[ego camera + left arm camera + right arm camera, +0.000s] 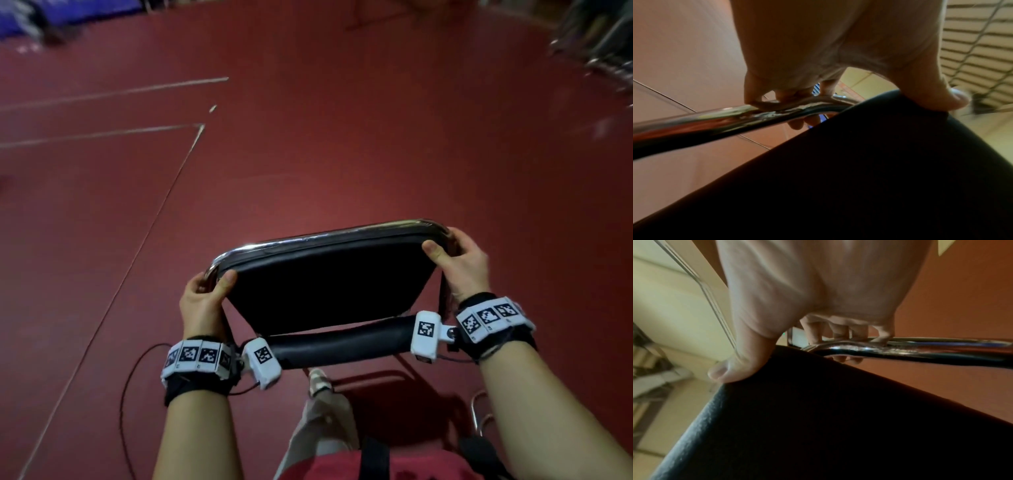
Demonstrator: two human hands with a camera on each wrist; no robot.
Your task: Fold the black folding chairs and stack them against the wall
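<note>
Both hands grip the black folding chair by its chrome frame. The left hand curls its fingers around the tube at the chair's left corner, thumb pressed on the black seat pad. The right hand wraps the right corner likewise, thumb on the pad. The chair is held off the red floor, in front of the person's body. White floor lines run at the left. More chrome chairs, blurred, stand at the upper right.
</note>
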